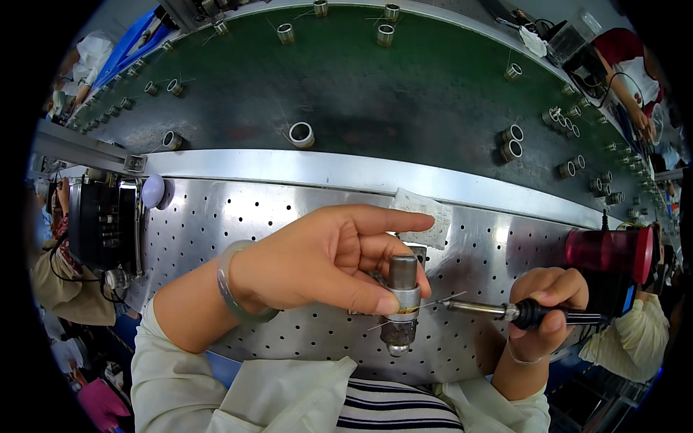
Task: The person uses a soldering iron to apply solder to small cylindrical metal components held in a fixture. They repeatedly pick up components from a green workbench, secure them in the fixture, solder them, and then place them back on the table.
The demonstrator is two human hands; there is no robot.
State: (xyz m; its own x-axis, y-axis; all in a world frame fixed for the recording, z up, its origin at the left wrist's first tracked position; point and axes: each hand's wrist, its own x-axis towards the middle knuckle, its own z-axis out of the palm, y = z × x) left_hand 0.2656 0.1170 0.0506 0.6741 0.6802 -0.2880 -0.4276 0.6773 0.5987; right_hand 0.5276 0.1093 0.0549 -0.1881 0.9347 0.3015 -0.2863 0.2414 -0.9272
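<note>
My left hand pinches a silvery metal ring between thumb and bent fingers, its index finger stretched out to the right. The ring sits around a dark metal post, with a worn lower block beneath it. Thin wires stick out at the ring's yellowish lower band. From the right, my right hand grips a soldering iron by its black handle. The iron's tip points left at the band and lies close to a wire; whether they touch I cannot tell.
Beyond the perforated metal worktop runs a green conveyor belt carrying several metal rings with wires. A whitish pad lies behind my left hand. A black device and purple knob stand left, a red translucent container right. Other people sit on both sides.
</note>
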